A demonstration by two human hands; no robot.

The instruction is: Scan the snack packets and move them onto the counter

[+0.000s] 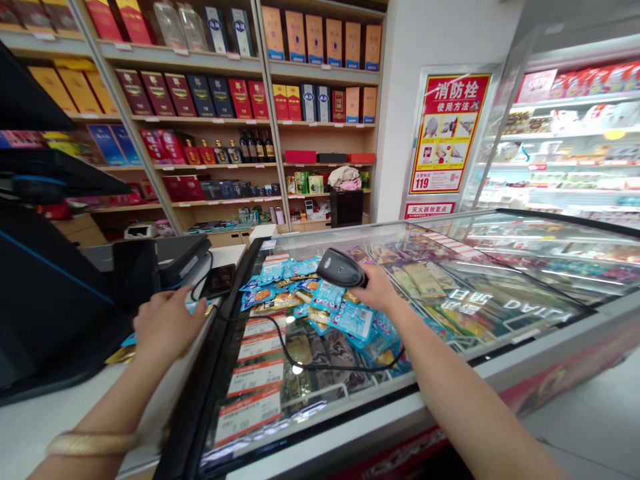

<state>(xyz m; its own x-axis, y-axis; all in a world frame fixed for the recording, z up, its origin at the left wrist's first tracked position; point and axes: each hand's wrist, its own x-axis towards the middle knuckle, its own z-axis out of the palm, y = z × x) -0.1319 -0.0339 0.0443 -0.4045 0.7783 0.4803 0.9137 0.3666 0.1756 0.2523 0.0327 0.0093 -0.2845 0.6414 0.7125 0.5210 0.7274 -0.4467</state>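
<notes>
In my right hand (pixel 375 288) is a black barcode scanner (pixel 341 268), held by its handle above a pile of blue snack packets (pixel 353 319) on the freezer's glass top (pixel 320 393). Its black cable loops over the glass and the packets. My left hand (pixel 167 323) is at the white counter (pixel 165 407), fingers curled over small packets, of which blue and gold bits show beneath and beside it. A gold bangle is on the left wrist. A dark phone (pixel 219 281) lies just right of the left hand.
A black checkout terminal (pixel 45 293) stands at the left, with a dark boxy device (pixel 183 257) behind my left hand. Shelves (pixel 200 120) of boxes and bottles line the back wall. A refrigerated display (pixel 565 160) is at the right.
</notes>
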